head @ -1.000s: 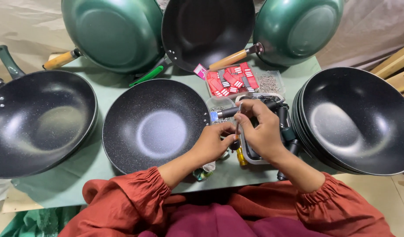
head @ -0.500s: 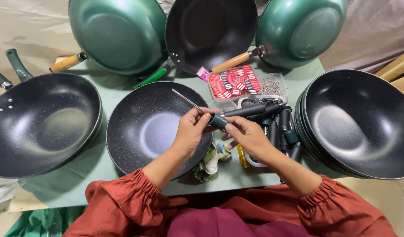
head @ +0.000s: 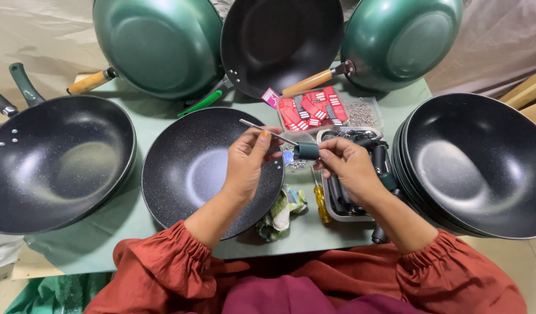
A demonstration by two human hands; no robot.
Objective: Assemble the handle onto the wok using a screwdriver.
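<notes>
**Rod going into the handle**

My left hand (head: 251, 160) pinches a thin metal rod (head: 268, 131); my right hand (head: 347, 166) grips a dark green handle (head: 307, 151), held above the bench's middle beside the speckled wok (head: 201, 168). The rod seems seated in the handle's end. Next, I judge, comes aligning and pushing straight.

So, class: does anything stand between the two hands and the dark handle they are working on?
Nothing visible does. The right hand grips the dark handle directly, and the left hand holds a thin metal rod at its end, above the pan.
</notes>
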